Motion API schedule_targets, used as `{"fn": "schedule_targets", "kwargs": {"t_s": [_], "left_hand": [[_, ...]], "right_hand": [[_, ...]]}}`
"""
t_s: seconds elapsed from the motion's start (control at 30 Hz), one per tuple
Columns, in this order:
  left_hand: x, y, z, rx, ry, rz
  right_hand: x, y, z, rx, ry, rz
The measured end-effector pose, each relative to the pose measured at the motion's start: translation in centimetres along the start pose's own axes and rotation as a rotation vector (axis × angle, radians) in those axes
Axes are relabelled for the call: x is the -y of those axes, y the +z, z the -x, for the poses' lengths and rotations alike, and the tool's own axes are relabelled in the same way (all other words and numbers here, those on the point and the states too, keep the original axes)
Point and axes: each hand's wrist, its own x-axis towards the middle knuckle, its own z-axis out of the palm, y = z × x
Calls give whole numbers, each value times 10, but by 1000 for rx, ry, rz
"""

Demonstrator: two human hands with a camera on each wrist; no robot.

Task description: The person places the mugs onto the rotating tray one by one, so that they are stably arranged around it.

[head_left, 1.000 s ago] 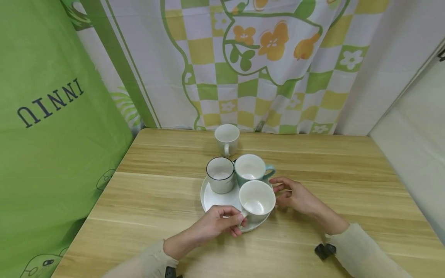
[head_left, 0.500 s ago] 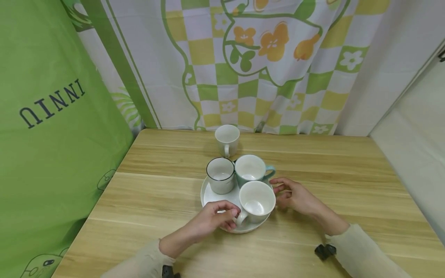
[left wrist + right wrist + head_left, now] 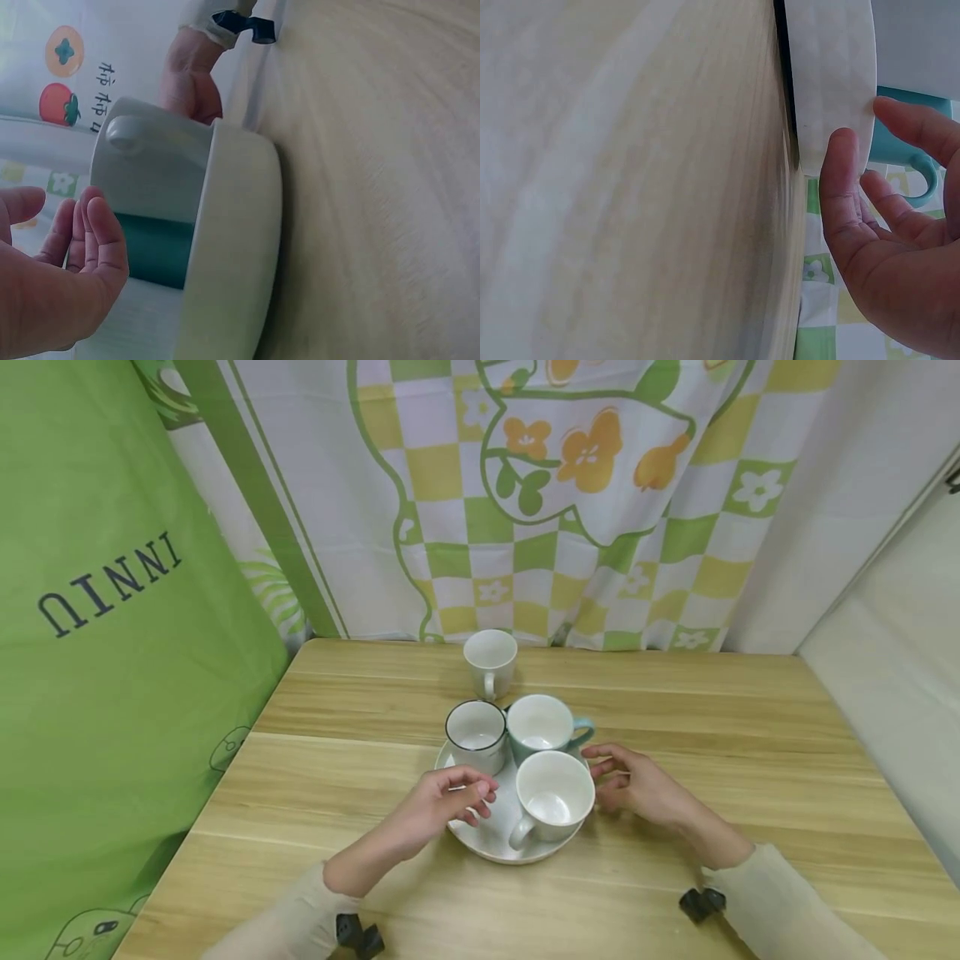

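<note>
A white round plate (image 3: 491, 839) with a raised rim carries three mugs. The white mug (image 3: 555, 789) stands at its front right, handle towards the front left. Behind it is a teal mug (image 3: 538, 727), white inside, and to the left a dark-rimmed mug (image 3: 477, 731). My left hand (image 3: 429, 814) hovers over the plate's left edge, fingers loosely bent, holding nothing, apart from the white mug's handle. At the plate's right edge is my right hand (image 3: 637, 787); in the right wrist view its relaxed fingers (image 3: 841, 161) lie against the plate's side and rim.
Another white mug (image 3: 491, 660) stands on the wooden table (image 3: 337, 777) just behind the plate, handle facing forward. A patterned curtain (image 3: 525, 543) hangs at the table's back edge. Green fabric (image 3: 135, 693) borders the left side, and a pale wall (image 3: 900, 652) the right.
My left hand has let go of the white mug's handle and moved left and slightly back, away from it. The right hand and the mugs stay where they were.
</note>
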Motion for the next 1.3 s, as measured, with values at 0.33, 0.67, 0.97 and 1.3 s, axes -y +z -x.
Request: {"fn": "schedule_targets", "kwargs": {"t_s": [0.33, 0.67, 0.97, 1.3], "left_hand": [[-17, -20, -3, -95, 52, -7], [-29, -45, -12, -159, 70, -24], [-30, -68, -32, -234, 87, 17], [-25, -87, -50, -292, 71, 23]], "right_hand": [[0, 1, 0, -7, 8, 0], [-1, 1, 0, -3, 9, -8], [-1, 1, 1, -5, 3, -14], [0, 2, 1, -12, 5, 4]]}}
